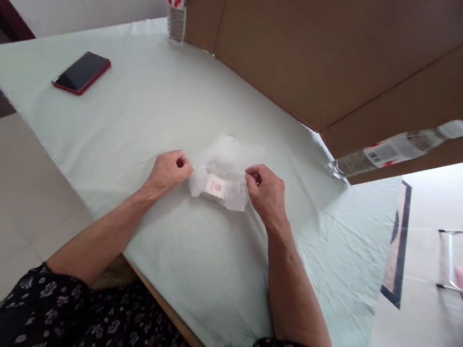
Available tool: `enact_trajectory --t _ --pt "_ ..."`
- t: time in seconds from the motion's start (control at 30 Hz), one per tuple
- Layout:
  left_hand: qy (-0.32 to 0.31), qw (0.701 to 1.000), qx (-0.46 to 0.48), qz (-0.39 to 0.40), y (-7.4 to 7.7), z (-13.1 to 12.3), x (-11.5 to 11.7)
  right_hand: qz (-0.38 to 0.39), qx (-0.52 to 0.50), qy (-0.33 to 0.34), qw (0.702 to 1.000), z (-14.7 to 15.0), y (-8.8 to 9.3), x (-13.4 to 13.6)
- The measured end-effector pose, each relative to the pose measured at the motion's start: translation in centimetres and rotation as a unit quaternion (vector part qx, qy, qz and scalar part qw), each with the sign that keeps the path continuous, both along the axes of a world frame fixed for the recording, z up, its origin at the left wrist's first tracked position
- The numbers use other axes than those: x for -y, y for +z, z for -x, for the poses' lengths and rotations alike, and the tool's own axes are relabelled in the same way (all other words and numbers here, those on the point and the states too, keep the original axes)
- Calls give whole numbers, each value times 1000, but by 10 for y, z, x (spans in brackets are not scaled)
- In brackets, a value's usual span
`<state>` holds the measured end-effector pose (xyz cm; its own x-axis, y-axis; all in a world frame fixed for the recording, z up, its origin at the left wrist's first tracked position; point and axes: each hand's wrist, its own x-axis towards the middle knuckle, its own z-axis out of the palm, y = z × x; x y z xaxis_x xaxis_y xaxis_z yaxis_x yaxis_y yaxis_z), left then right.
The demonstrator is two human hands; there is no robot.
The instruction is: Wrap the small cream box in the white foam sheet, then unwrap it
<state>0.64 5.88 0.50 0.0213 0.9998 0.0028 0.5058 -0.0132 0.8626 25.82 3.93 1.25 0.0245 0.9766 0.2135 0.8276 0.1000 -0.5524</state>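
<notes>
1. In the middle of the pale green cloth, a small pale box lies in crumpled translucent wrap, part of which spreads behind it.

2. At the wrap's left edge, the left hand is curled, thumb and forefinger together, seemingly pinching the film. At the right edge, the right hand has thumb and fingertip closed on it.

3. For good handling, I would keep both pinches light and level, with even tension; a harder pull on one side could tear the film or tip the box. The cloth is creased, so keeping the fingertips clear of its folds seems wise.

4. On the box, a reddish round mark shows beside faint print, too small to read.

5. Farther out, a bottle stands by brown cardboard; its label is white and red, the lettering illegible. Another bottle, slanting in this view, carries a similar label with a barcode; no brand can be made out.

6. Toward the far left, a red-edged phone lies with its screen dark, showing no writing.
</notes>
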Motion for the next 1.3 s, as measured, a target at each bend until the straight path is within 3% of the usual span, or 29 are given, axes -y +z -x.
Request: enact_trajectory --t 0.13,0.23,0.33,0.4,0.47,0.53,0.6,0.7,0.8,0.9,1.0,1.07,1.13,1.3 --pt "52 997 -54 -25 -2 6 -4 -12 40 -27 999 -6 -4 -3" --pt "52 990 -41 -128 0 7 0 -77 -7 -18 997 -1 9 4" --pt "-63 960 -28 -271 4 1 9 -43 -64 56 995 9 21 10" --pt "-164 939 -36 -299 5 -3 15 19 -77 85 993 13 22 12" --pt "-215 936 -48 -274 5 -6 17 55 -79 92 991 15 22 13" --pt "-217 950 -38 -221 5 -3 16 55 -100 112 987 16 24 16" --pt "-202 967 13 -153 7 3 13 62 -142 176 972 16 29 24" --pt "-196 974 99 -50 12 15 8 168 -178 322 915 19 36 43" --pt "-233 971 59 8 13 18 6 286 -163 384 863 20 31 63" --pt "-247 968 -38 -19 8 12 8 276 -162 319 892 19 23 72" --pt "-258 955 -91 -112 3 5 9 161 -143 188 958 20 20 66" --pt "-271 943 -109 -157 -1 3 10 69 -102 134 983 25 16 56" --pt "-280 937 -133 -161 -4 2 9 18 -48 136 989 33 8 44" --pt "-306 918 -233 -100 -12 0 10 6 -8 135 991 31 -8 31"
